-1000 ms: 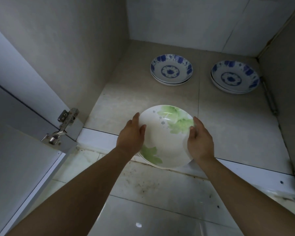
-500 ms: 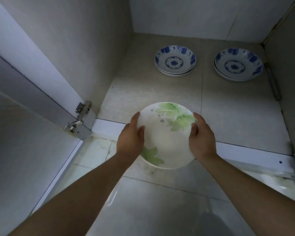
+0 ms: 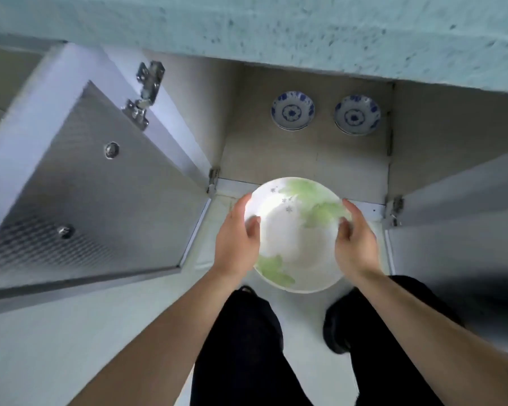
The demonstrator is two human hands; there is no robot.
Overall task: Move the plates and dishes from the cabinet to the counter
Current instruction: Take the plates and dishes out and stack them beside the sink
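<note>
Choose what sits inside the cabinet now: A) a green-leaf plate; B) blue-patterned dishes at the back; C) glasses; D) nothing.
B: a left blue dish and a right blue dish sit apart at the back of the cabinet; the left hand and right hand hold the green-leaf plate out in front of it.

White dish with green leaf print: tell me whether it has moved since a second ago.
Yes. The white dish with green leaves has drawn back from the cabinet's front sill, toward the person.
</note>
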